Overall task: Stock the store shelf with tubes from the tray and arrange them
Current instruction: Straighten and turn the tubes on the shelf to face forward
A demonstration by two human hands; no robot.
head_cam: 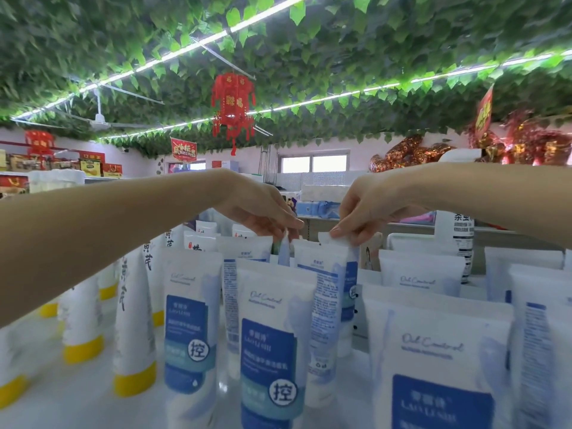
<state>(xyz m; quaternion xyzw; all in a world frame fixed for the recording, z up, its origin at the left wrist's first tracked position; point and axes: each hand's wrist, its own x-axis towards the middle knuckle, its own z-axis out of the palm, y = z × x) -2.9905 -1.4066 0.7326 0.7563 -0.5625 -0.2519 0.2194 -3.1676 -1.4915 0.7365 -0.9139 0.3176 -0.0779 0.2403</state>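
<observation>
Now we've both hands at frame centre: left hand (266, 212) pinching a slim blue-white plastic tube (284, 247), right hand (368, 209) pinching another tube's crimp (332, 243), back row. Light, squashy, prob. slippery; grip crimps.

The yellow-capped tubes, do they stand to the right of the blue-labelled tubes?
No, the yellow-capped tubes stand at the left of the blue-labelled tubes.

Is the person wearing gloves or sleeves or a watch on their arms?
No. The left hand and right hand are bare, with no gloves or rings showing. Both forearms are uncovered as far as the picture reaches, with no sleeves, watch or bracelet in sight.
</observation>
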